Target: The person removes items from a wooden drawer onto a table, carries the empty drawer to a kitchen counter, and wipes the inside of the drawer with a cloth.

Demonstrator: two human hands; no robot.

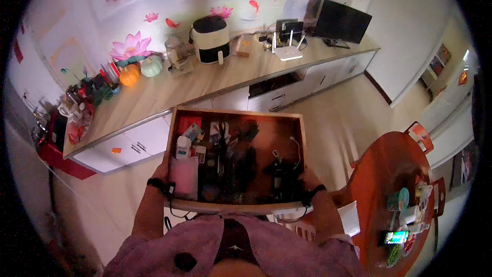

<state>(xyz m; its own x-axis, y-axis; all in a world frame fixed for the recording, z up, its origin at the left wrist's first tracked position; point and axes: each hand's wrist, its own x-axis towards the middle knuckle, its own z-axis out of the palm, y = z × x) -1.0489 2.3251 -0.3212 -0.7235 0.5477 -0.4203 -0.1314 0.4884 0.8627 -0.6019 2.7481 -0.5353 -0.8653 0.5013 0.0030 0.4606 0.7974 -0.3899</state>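
Note:
A wooden drawer, pulled free of any cabinet, is carried level before my torso. My left hand grips its left side and my right hand its right side; the fingers are mostly hidden. Inside, on the left, lie a white bottle, a calculator-like keypad device and a pale pink sheet or pouch. Dark jumbled items fill the middle. A white cable runs along the right part, above a dark object too dim to name.
Ahead stands a long wood-topped sideboard bearing an air fryer, a white router, a monitor and two ornamental pumpkins. An open recess shows in its front. To the right is a round red-brown table with a lit phone.

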